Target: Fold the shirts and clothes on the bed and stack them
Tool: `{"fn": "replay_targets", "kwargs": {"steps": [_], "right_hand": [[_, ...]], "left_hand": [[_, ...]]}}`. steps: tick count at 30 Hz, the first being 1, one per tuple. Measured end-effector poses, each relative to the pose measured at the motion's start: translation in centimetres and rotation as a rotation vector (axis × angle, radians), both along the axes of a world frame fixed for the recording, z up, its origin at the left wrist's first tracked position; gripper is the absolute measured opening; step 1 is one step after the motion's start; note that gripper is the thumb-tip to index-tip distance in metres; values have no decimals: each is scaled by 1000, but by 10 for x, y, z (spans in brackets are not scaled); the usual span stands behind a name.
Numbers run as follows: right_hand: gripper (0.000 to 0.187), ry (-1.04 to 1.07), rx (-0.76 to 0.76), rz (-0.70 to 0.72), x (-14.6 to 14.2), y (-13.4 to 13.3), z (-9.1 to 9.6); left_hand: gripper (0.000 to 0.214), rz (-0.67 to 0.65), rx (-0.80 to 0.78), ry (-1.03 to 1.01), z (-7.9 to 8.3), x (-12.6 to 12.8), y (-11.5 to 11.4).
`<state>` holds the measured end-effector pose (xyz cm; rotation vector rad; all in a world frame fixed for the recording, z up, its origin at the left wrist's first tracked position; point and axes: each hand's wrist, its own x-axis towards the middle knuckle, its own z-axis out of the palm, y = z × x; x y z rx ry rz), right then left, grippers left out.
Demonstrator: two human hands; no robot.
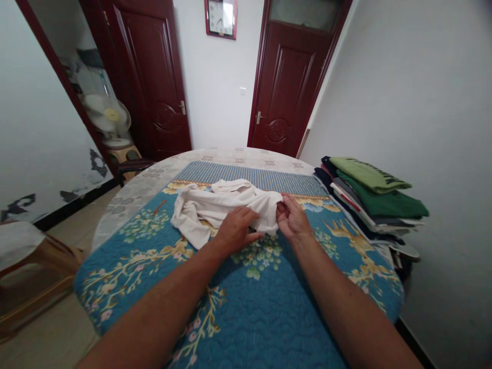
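A crumpled white garment (pixel 230 202) lies in a loose strip across a blue flowered quilted cover (pixel 292 302); a sleeve-like part folds down at its left. My right hand (pixel 294 218) pinches the garment's right end, with fingertips partly hidden at the cloth's edge. Over the lower front of the same garment rests my left hand (pixel 237 229), its thumb and fingers spread apart and touching the cloth. What kind of garment it is cannot be made out.
Folded clothes are stacked at the table's right edge, with a light green piece (pixel 369 173) above a dark green one (pixel 384 197). A patterned white tablecloth (pixel 126 200) shows under the quilted cover. A stool (pixel 46 251) stands left, and a fan (pixel 109 115) behind.
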<state>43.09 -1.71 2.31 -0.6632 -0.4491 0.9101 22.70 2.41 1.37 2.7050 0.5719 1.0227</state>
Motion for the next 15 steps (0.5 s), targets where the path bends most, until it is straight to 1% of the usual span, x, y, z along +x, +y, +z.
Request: {"fn": "replay_targets", "kwargs": {"steps": [2,3,6,9,12,15], "right_hand": [[18,20,4,19,-3,-1,0],[18,25,5,26,-3,-1,0],[19,-2,-9,-3,1,0,0],[22,-52,-49,-85,9,2,-3],[25,-148,-108,-175,14,6,-9],[30,-277,-149,-215,14,9,-15]], "left_hand": [[11,-8,-48,12,-2,3,-2],[5,-15,-96,-3,-1,2,-2],[8,1,-345,-123,6,-7,5],[8,39,-604,-365,15,-18,19],[19,-6,-853,-636,21,-26,33],[29,-73,-1092,-829,26,-31,42]]}}
